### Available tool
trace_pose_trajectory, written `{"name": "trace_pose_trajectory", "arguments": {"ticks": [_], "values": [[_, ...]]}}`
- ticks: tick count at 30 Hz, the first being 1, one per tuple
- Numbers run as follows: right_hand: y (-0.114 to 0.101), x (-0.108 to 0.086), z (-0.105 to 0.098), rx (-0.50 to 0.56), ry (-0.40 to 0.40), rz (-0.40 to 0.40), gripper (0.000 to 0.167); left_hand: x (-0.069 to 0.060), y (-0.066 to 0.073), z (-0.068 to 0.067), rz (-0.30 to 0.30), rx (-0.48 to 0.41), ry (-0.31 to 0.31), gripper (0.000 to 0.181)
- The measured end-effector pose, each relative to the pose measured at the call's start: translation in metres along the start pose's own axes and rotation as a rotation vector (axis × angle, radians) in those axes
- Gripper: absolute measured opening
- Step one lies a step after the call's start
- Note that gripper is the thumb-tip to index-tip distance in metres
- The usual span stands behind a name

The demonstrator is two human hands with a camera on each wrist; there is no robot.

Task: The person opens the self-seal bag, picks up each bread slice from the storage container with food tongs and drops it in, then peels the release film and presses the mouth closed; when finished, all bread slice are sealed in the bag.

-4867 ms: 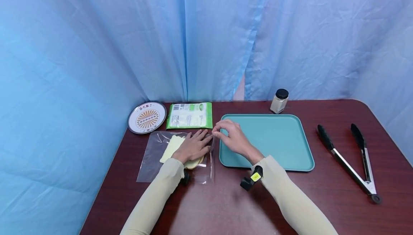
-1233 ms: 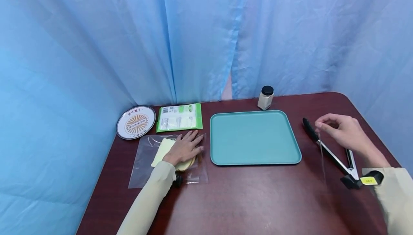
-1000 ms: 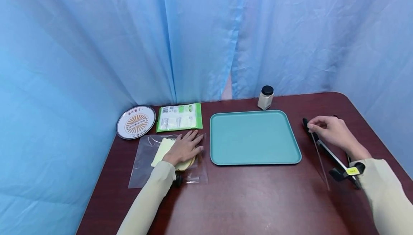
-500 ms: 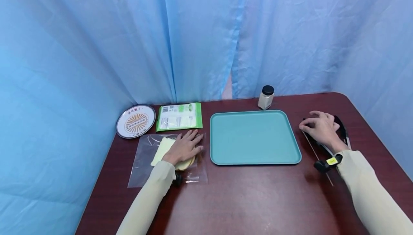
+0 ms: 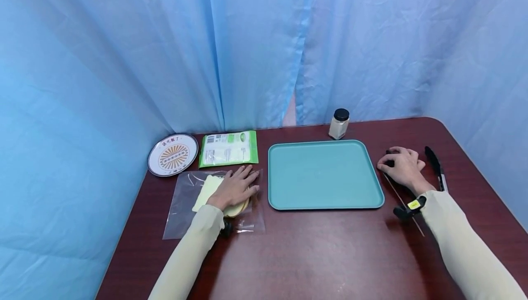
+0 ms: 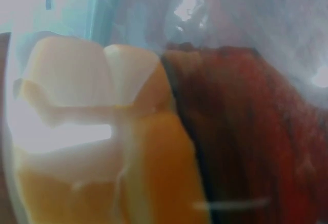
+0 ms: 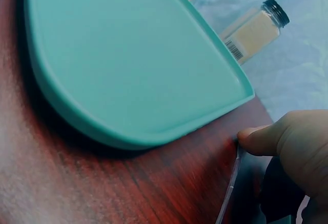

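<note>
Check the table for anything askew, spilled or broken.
The plate stands out: at the far left of the table, its rim seems to overhang the edge. Nothing looks spilled from the clear bag or the jar, and nothing looks broken.

The plate (image 5: 173, 155) partly reads “吃饭了”, while barcodes (image 7: 234, 50) mark the jar (image 7: 256, 32) and packet (image 5: 228, 150)

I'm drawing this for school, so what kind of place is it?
Probably a curtained-off spot for working with food: blue curtains hang behind and beside a dark red table, which has a plate, a tray and tongs.
</note>
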State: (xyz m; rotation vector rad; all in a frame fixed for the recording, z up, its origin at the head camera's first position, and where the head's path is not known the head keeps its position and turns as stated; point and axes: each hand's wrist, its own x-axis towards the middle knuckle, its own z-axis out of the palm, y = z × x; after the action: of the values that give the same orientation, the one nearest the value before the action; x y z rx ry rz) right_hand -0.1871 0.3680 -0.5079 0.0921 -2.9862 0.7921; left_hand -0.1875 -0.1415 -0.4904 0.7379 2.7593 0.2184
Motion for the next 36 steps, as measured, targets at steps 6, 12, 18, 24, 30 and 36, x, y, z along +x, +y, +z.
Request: {"name": "trace_pose_trajectory", "arguments": {"ticks": [6, 12, 18, 24, 30, 36], "values": [[-0.002, -0.002, -0.003, 0.005, 0.006, 0.005, 0.012, 0.001, 0.0, -0.001, -0.009, -0.001, -0.016, 0.061], [-0.007, -0.002, -0.009, 0.035, 0.037, -0.022, 0.016, -0.002, -0.001, -0.004, -0.014, -0.02, -0.015, 0.061], [-0.013, -0.005, -0.019, 0.04, 0.082, -0.038, 0.018, -0.002, 0.0, -0.006, -0.014, -0.035, -0.033, 0.061], [-0.04, -0.01, -0.024, 0.07, 0.141, -0.099, 0.017, 0.002, 0.0, -0.007, -0.015, -0.058, -0.024, 0.061], [-0.087, -0.015, -0.013, 0.068, 0.192, -0.225, 0.016, 0.001, -0.002, -0.008, -0.005, -0.058, -0.025, 0.061], [-0.141, -0.025, 0.004, 0.055, 0.185, -0.37, 0.016, -0.003, -0.005, -0.016, 0.009, -0.104, 0.02, 0.061]]}}
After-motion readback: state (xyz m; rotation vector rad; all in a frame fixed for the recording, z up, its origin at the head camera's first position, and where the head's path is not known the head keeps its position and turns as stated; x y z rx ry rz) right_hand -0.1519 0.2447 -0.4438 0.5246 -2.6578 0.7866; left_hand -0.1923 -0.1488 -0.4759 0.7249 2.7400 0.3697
